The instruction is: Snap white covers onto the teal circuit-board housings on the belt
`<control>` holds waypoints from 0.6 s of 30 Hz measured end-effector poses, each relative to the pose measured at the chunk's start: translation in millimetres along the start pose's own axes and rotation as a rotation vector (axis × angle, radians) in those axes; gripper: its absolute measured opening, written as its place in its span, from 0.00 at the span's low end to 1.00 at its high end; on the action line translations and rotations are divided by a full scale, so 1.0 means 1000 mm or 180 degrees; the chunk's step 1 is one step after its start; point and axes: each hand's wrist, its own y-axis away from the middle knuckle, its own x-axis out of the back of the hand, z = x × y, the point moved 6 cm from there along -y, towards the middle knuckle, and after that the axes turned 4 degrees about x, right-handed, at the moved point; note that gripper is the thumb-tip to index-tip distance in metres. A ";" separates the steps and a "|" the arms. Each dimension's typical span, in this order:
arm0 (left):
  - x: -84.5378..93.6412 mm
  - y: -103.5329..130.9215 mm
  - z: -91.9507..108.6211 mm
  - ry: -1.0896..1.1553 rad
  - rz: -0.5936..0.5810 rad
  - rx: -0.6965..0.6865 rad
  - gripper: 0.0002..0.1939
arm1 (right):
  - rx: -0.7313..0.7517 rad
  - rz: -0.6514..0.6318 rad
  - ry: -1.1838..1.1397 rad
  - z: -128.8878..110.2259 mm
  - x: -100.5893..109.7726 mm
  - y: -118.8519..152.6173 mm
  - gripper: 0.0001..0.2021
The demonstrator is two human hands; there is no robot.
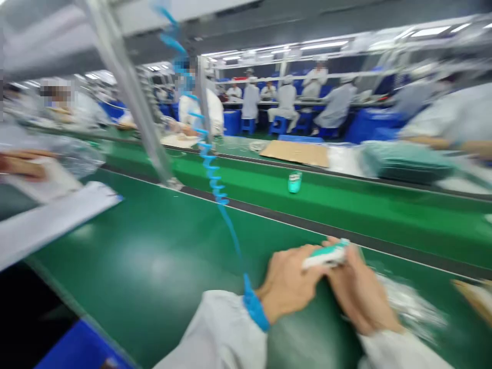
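Note:
A small white and teal item (327,254) is held between my two hands above the green tabletop (154,246). My left hand (290,279), with a blue coiled-cord strap (254,307) round its wrist, grips the item's left end with its fingers closed. The right end is in the closed fingers of my right hand (357,287). Motion blur hides the item's finer details. Just right of my right hand lies a pile of clear plastic bags (411,302).
Beyond a dark edge strip runs a green belt (246,182) carrying another teal and white item (294,182). A metal post (130,92) rises at the left. Brown cardboard (295,152) and a teal stack (407,161) lie across the belt. A co-worker's hand (25,164) is at far left.

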 end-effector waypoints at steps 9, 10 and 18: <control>-0.005 -0.002 -0.006 -0.0346 0.0057 -0.0074 0.17 | 0.0128 -0.0024 -0.0224 0.007 0.005 -0.005 0.21; -0.005 -0.001 -0.004 -0.0414 0.0059 -0.0073 0.17 | 0.0141 -0.0024 -0.0225 0.006 0.004 -0.004 0.22; -0.008 0.000 -0.012 -0.0735 0.0088 0.0438 0.18 | 0.0042 0.0032 0.0129 0.011 0.005 -0.006 0.26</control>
